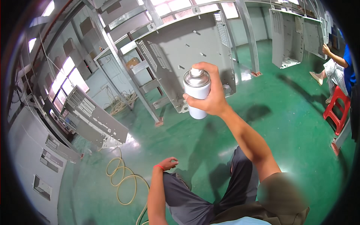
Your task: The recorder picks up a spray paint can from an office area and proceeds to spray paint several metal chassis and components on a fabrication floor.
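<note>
My right hand [213,92] is closed around a white spray can [197,93] with a silver shoulder. Its index finger rests on the white nozzle, and the can is held nearly upright before a grey sheet-metal housing [170,41]. That housing is vented with slots along its sides and hangs from a metal frame. No spray mist can be made out. Over my left knee hovers my left hand [168,163], a red band at its wrist. Its fingers are loosely bent and apart, with nothing in them.
A yellowish hose [122,179] coils across the green floor [277,123] at my left. More grey housings hang at the left [97,120] and far right [287,39]. A co-worker in blue [349,62] sits by a red stool [337,108]. Metal posts [247,37] stand around the work.
</note>
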`<state>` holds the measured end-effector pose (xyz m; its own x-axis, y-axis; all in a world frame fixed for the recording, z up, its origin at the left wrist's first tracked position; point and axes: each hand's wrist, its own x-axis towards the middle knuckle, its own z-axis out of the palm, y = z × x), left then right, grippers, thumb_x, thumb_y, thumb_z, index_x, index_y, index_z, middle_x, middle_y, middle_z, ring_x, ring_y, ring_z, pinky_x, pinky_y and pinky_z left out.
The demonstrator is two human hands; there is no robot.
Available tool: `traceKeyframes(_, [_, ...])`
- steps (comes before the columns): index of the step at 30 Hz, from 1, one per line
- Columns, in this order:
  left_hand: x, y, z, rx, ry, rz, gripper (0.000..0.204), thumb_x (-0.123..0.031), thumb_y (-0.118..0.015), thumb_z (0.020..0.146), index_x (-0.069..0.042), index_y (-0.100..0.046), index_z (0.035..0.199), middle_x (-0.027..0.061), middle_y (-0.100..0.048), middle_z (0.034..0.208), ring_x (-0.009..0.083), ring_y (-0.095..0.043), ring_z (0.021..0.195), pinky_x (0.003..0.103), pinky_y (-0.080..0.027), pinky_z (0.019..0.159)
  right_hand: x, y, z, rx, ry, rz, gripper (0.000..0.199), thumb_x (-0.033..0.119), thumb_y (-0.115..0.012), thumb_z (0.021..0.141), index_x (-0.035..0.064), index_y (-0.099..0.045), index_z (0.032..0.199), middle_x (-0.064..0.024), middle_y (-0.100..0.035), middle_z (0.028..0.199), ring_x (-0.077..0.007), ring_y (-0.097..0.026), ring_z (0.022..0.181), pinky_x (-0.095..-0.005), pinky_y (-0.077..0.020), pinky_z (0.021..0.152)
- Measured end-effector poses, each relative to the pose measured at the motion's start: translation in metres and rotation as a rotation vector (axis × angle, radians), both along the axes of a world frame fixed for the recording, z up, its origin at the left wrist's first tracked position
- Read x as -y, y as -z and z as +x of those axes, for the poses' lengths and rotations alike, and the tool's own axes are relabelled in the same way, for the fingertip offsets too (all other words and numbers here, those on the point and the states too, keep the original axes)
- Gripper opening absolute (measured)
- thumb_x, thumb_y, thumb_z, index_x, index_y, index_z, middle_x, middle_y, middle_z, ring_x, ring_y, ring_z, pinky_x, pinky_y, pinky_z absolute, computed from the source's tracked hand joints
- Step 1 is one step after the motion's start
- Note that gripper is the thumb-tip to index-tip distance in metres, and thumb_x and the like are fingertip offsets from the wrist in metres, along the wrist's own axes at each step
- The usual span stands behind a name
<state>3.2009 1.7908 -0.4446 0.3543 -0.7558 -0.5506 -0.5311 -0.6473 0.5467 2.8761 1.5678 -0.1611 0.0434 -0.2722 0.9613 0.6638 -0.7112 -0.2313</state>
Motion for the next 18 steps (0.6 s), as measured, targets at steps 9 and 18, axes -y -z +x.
traceKeyframes(9, [0.018,-0.007,-0.024,0.028,0.0,-0.011,0.044,-0.043,-0.064,0.098,-0.015,-0.062,0.131,0.0053,-0.072,0.103,0.0143,-0.065,0.095,0.032,-0.052,0.076,0.034,0.044,-0.008,-0.061,-0.032,0.174,0.077,0.002,-0.083,0.073,0.0122,-0.044,0.138,-0.0086,-0.052,0.125,-0.0199,-0.06,0.105,-0.0367,-0.052,0.09])
traceKeyframes(18, [0.033,-0.011,-0.032,0.064,0.025,0.027,0.05,-0.043,-0.062,0.1,-0.011,-0.057,0.138,0.0098,-0.073,0.114,0.0184,-0.068,0.108,0.037,-0.054,0.086,0.058,0.151,-0.045,-0.425,-0.446,0.661,0.081,-0.005,-0.078,0.075,0.0154,-0.038,0.142,-0.0064,-0.06,0.101,-0.0185,-0.066,0.086,-0.0369,-0.0572,0.074])
